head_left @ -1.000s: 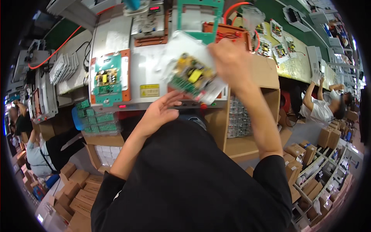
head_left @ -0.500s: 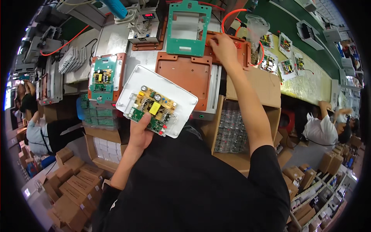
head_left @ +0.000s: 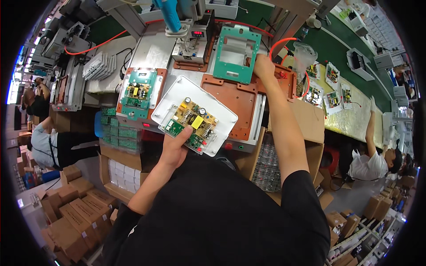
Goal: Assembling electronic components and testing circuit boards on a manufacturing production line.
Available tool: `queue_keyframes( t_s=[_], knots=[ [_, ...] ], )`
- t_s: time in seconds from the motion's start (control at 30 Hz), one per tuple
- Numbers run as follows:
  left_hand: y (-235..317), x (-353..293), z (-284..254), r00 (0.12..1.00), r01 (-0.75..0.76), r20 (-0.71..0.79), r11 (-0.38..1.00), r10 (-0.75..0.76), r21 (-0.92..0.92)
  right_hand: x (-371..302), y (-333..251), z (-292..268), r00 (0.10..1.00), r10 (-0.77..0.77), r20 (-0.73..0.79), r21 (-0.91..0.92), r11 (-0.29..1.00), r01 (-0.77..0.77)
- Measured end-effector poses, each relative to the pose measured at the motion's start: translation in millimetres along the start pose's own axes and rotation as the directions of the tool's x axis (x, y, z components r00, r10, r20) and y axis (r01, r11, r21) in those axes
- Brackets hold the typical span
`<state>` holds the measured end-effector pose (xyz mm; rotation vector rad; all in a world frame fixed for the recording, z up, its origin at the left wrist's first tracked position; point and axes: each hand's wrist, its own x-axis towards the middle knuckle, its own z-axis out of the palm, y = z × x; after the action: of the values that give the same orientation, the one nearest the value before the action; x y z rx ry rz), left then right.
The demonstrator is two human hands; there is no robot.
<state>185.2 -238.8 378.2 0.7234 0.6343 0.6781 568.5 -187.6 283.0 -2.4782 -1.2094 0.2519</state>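
My left hand [head_left: 175, 148] grips a white plastic housing [head_left: 224, 116] by its near-left side, the thumb pressing on the circuit board [head_left: 191, 122] inside. The board carries a yellow transformer [head_left: 197, 122] and several capacitors, with a green section at the near side. My right hand [head_left: 265, 67] reaches over the far left part of a reddish-brown tray [head_left: 287, 91], close to the right edge of a green frame plate [head_left: 234, 79]. Its fingers point away and are mostly hidden, so I cannot see what they hold. A reddish-brown fixture plate [head_left: 226, 95] lies below the green one.
Another board in a green-and-brown fixture [head_left: 138, 93] sits to the left. A small machine with a red display [head_left: 193, 46] stands behind. An orange hose [head_left: 284, 41] curves by the tray. Boards lie on the right bench [head_left: 355, 119], where a person sits. An open carton [head_left: 306, 124] stands below.
The view has shifted, so the bench appears lower and further right. My right hand has moved deeper toward the green plate's edge. My left hand keeps holding the housing.
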Motion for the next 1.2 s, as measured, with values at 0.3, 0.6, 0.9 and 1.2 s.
queue_keyframes(
  t_s=[0.3, 0.6, 0.9, 1.2],
  knots=[
    [0, -6, -2, 1.0, 0.018, -0.021, 1.0, -0.018, 0.01, 13, 16, 3, 0.973, 0.047, -0.228, -0.079, 0.995, -0.066],
    [5, 1, 14, 0.989, -0.138, -0.054, 0.988, 0.134, -0.066, -27, 31, -101, 0.846, 0.109, -0.521, 0.589, 0.764, 0.264],
    [17, 12, 28, 0.883, -0.456, 0.005, 0.854, 0.47, 0.25, -185, -124, -149, 0.819, -0.553, -0.153, 0.356, 0.743, 0.567],
    [30, 4, 32, 0.795, -0.595, 0.279, 0.601, 0.539, 0.534, -197, -140, -150, 0.746, -0.616, -0.253, 0.113, 0.747, 0.655]
  ],
)
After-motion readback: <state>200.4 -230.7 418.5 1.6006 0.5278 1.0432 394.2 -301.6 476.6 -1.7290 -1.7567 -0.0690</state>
